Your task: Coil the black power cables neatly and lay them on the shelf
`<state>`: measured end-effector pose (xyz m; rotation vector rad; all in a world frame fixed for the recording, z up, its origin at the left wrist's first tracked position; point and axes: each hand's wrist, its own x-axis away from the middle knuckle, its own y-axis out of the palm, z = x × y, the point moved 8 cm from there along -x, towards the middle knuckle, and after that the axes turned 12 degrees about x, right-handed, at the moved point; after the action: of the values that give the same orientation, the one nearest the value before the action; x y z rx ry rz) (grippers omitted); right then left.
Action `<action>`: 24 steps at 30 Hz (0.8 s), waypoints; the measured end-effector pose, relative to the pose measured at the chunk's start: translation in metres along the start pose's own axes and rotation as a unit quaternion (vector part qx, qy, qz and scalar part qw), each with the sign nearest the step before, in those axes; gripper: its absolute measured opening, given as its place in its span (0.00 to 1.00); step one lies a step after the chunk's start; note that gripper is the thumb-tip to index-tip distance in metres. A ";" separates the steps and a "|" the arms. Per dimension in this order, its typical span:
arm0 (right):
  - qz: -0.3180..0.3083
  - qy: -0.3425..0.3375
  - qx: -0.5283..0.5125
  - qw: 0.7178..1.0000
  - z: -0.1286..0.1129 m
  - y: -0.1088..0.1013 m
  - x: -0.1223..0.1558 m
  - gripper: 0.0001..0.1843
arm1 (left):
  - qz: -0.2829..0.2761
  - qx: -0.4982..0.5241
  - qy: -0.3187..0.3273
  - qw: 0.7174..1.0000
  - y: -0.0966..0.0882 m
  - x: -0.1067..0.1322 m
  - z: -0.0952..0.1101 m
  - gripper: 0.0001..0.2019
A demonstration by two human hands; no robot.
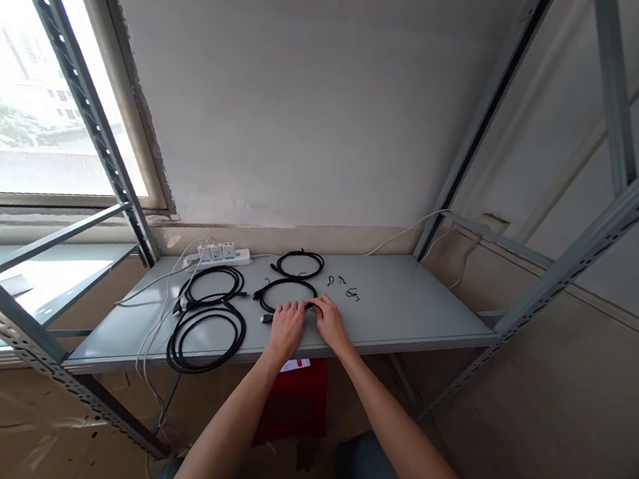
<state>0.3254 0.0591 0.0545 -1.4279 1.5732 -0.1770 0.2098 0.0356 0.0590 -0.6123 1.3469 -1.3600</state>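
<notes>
Both of my hands rest on a coiled black cable lying on the grey metal shelf. My left hand has its fingers curled over the near side of the coil. My right hand pinches the same coil at its right edge. Another small black coil lies just behind. Two larger black coils lie to the left. A few small black ties sit to the right of my hands.
A white power strip with white leads sits at the shelf's back left. Grey perforated uprights frame the shelf. A window is at left. A red box stands on the floor below the shelf edge.
</notes>
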 end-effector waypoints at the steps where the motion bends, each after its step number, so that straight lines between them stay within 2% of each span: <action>1: -0.005 -0.004 0.011 1.000 0.000 0.002 0.001 0.24 | 0.004 -0.003 0.002 1.000 -0.001 0.000 0.000 0.16; 5: -0.026 -0.010 0.032 0.999 0.001 0.009 0.002 0.28 | 0.019 -0.022 0.010 1.000 -0.001 -0.001 0.001 0.16; 15: -0.020 -0.016 0.100 0.995 -0.009 0.005 0.003 0.18 | 0.016 -0.018 0.005 1.000 -0.003 0.000 0.001 0.14; 19: -0.015 -0.019 0.117 0.993 -0.012 0.003 0.006 0.18 | 0.014 -0.018 0.003 1.000 -0.001 0.000 0.000 0.14; 24: -0.041 -0.015 0.184 0.982 -0.016 0.005 0.007 0.17 | 0.023 -0.018 0.010 1.000 0.000 0.000 0.001 0.14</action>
<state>0.3118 0.0473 0.0555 -1.1962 1.3722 -0.4686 0.2106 0.0353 0.0590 -0.5900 1.3948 -1.3113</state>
